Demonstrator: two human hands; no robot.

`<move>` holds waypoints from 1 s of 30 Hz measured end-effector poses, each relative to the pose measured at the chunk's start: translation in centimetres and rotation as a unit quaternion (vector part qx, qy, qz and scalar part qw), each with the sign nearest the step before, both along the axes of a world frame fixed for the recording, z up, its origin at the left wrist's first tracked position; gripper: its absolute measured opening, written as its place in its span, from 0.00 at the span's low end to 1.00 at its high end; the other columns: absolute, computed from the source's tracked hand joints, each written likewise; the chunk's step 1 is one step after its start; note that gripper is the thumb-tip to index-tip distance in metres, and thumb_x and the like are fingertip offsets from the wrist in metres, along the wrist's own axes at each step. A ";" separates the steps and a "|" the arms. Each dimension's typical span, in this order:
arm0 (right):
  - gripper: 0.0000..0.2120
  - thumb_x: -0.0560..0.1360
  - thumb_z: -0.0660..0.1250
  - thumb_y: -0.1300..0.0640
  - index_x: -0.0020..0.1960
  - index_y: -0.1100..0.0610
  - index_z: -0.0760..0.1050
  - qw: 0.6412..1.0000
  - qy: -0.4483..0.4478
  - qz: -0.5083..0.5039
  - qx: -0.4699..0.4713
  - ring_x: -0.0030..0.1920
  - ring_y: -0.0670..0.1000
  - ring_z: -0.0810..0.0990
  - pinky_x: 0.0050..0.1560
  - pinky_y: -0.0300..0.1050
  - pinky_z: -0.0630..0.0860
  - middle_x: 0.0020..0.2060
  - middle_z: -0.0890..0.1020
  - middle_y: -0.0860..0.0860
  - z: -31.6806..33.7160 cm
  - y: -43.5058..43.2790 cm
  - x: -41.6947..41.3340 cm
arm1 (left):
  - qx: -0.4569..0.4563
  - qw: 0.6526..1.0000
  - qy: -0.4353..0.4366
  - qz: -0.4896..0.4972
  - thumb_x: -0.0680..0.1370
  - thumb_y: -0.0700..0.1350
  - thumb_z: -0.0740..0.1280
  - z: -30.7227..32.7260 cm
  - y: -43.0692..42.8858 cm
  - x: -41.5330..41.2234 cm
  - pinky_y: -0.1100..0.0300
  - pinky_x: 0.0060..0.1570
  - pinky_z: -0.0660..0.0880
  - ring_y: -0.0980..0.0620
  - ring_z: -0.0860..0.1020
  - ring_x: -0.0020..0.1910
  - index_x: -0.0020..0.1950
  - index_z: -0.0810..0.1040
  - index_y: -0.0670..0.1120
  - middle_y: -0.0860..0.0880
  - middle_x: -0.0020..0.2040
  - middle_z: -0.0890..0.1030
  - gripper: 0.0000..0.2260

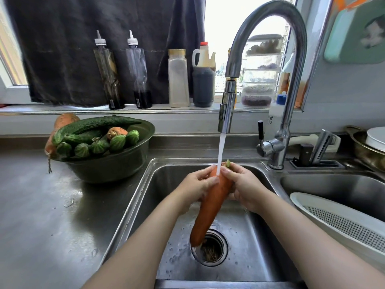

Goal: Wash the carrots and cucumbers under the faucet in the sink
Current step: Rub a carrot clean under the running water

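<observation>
A long orange carrot (210, 207) hangs tilted over the sink (145, 190), its thin tip down near the drain (210, 249). My left hand (195, 186) and my right hand (243, 184) both grip its thick upper end. Water runs from the faucet (227, 105) in a white stream (220, 155) onto the top of the carrot between my thumbs. A dark green bowl (112, 165) on the counter to the left holds several cucumbers (93, 126) and carrots (116, 132).
Bottles (108, 76) and jars stand along the windowsill behind the sink. A white colander (341, 222) lies in the second basin at right. A metal pan with a white plate (375, 138) sits at far right. The steel counter (41, 215) is wet.
</observation>
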State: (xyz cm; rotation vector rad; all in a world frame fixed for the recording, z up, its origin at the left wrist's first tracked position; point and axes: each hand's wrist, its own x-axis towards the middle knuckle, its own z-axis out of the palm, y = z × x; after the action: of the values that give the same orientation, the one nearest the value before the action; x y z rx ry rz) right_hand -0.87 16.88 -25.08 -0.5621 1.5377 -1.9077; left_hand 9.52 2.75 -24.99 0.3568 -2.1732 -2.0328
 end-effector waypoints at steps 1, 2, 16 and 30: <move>0.14 0.82 0.67 0.56 0.66 0.56 0.77 1.000 0.002 0.002 -0.004 0.52 0.60 0.86 0.42 0.57 0.83 0.58 0.84 0.61 0.0 0.0 0.0 | 0.014 0.999 0.013 0.036 0.79 0.53 0.72 0.3 0.5 0.0 0.48 0.58 0.82 0.48 0.85 0.56 0.70 0.78 0.58 0.48 0.62 0.84 0.19; 0.15 0.82 0.67 0.55 0.67 0.56 0.77 1.000 0.003 0.004 -0.009 0.53 0.61 0.86 0.42 0.57 0.83 0.59 0.84 0.61 0.1 -0.1 0.1 | 0.026 0.997 0.026 0.067 0.77 0.55 0.74 0.4 1.0 -0.2 0.49 0.58 0.82 0.49 0.85 0.56 0.67 0.81 0.57 0.49 0.60 0.85 0.18; 0.13 0.83 0.65 0.58 0.66 0.58 0.76 0.999 0.023 0.040 0.005 0.50 0.58 0.86 0.42 0.56 0.83 0.55 0.85 0.58 0.1 0.6 -0.1 | -0.002 1.000 0.016 0.025 0.79 0.45 0.74 0.5 0.2 0.3 0.53 0.52 0.84 0.49 0.86 0.54 0.71 0.79 0.54 0.49 0.59 0.86 0.20; 0.11 0.82 0.66 0.60 0.65 0.57 0.76 0.998 0.053 0.023 0.008 0.49 0.57 0.86 0.47 0.60 0.84 0.52 0.85 0.56 0.1 0.3 0.2 | 0.014 0.999 -0.024 0.038 0.80 0.44 0.69 0.5 0.3 0.1 0.41 0.63 0.79 0.42 0.84 0.56 0.69 0.79 0.58 0.45 0.56 0.86 0.19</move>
State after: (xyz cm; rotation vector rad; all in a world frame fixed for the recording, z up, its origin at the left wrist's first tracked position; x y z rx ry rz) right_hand -0.71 17.19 -25.01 -0.6954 1.5909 -1.8560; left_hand 9.66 3.05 -24.48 0.4878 -2.1255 -2.0355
